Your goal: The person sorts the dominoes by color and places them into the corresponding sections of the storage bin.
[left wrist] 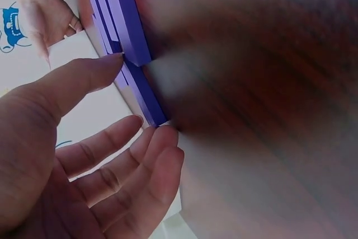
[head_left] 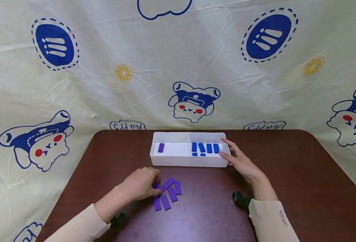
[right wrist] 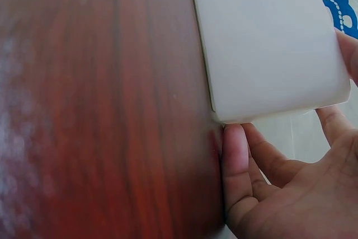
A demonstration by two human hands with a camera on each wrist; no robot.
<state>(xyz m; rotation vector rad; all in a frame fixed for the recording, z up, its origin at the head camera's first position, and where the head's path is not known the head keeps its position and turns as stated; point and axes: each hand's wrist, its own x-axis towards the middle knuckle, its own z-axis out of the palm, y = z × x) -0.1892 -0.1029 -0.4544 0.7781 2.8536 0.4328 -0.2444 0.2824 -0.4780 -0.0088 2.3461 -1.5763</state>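
Observation:
My left hand point(head_left: 140, 184) is at a small group of flat purple blocks point(head_left: 172, 194) on the table. Its thumb and fingertips are at opposite ends of one purple block point(left wrist: 144, 96), which lies beside the others. A white two-compartment box point(head_left: 190, 162) stands behind the blocks. My right hand point(head_left: 241, 164) holds the box's right end, thumb over the rim and fingers against the end wall point(right wrist: 279, 113). One purple block point(head_left: 161, 148) lies in the left compartment; several blue blocks point(head_left: 209, 148) lie in the right one.
The brown wooden table point(head_left: 287, 168) ends at a rounded back edge behind the box. A pale printed cloth point(head_left: 153, 101) hangs beyond it. Dark green-black devices point(head_left: 241, 199) sit at both wrists, by the cream sleeves point(head_left: 270, 218).

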